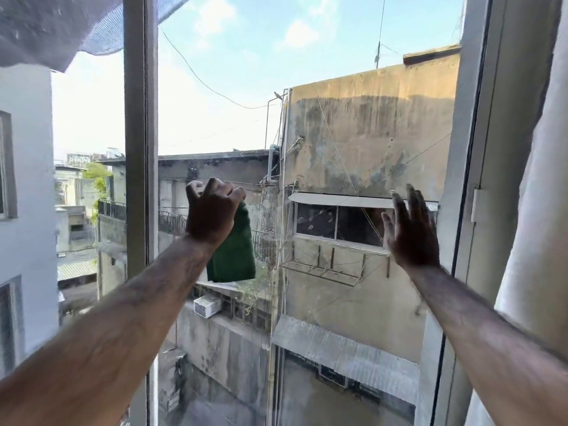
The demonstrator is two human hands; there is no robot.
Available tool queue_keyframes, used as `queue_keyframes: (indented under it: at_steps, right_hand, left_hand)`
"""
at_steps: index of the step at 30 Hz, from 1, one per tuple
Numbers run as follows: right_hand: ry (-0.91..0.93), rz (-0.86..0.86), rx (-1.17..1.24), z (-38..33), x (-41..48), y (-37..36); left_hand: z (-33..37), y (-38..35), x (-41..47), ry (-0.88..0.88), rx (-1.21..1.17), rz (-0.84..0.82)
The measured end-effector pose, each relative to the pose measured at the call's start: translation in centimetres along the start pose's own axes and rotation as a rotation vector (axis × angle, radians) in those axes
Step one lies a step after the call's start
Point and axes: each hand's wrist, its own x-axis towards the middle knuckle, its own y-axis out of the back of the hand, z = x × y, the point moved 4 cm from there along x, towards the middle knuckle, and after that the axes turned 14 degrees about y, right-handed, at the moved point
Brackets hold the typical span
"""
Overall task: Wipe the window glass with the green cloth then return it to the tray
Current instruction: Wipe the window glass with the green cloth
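- Grip: left hand (212, 215) clenched on the top edge of the green cloth (235, 253); the cloth hangs down below the fist, raised in front of the window glass (353, 124).
- Left of the fist stands the window frame post (140, 149) — the cloth hangs just right of it, over the left part of the pane.
- Right hand (410, 233) flat, fingers spread, nothing held; whether it touches the glass cannot be told.
- Step, as judged: wiping phase — cloth brought up to the pane, tray not in view.
- Next move likely needs the cloth pressed flat to the glass and swept across toward the right.
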Motion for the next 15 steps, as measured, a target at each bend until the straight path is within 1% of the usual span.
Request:
queue_keyframes:
  at_steps: [3,4,7,8,11,15]
  right_hand:
    - [0.061,0.065,-0.028,0.9,-0.4,-2.0]
    - [0.063,0.086,-0.040,0.8,-0.7,-2.6]
    - [0.046,0.131,-0.067,1.1,-0.9,-4.1]
    - [0.046,0.144,-0.073,1.2,-0.9,-4.5]
    - [0.045,0.189,-0.106,1.7,-1.0,-5.6]
    - [0.067,0.270,-0.132,2.0,-0.9,-6.3]
  left_hand:
    - [0.1,-0.6,-0.4,0.035,0.054,0.072]
    - [0.3,-0.7,-0.6,0.044,0.032,0.102]
    - [0.8,-1.4,-1.6,0.090,-0.180,0.154]
    - [0.8,-2.1,-2.0,0.114,-0.213,0.153]
    - [0.8,-5.0,-4.0,0.145,-0.191,0.197]
    - [0.5,-8.8,-6.7,0.101,-0.184,0.200]
